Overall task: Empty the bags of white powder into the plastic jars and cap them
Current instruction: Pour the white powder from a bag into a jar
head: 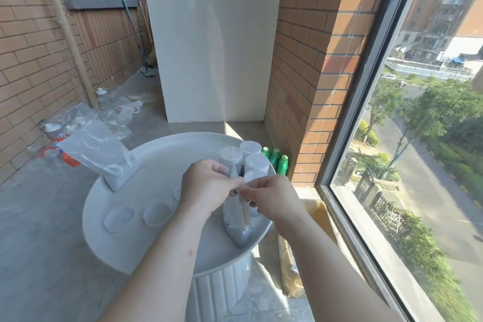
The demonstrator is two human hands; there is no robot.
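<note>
A clear bag of white powder (239, 225) stands upright on the round white table (156, 172), near its right edge. My left hand (206, 188) and my right hand (271, 200) both pinch the bag's top edge from either side. A second, fuller bag of powder (99, 154) lies tilted over the table's left rim. Behind my hands stand several plastic jars (257, 162), one with a clear lid (230, 154). Loose clear lids (119, 218) lie on the table to the left of my hands.
Three green bottles (275, 158) stand on the floor behind the table by the brick wall. Empty plastic bags and litter (115, 115) lie on the floor at the left. A cardboard box (313, 214) sits at the right under the window.
</note>
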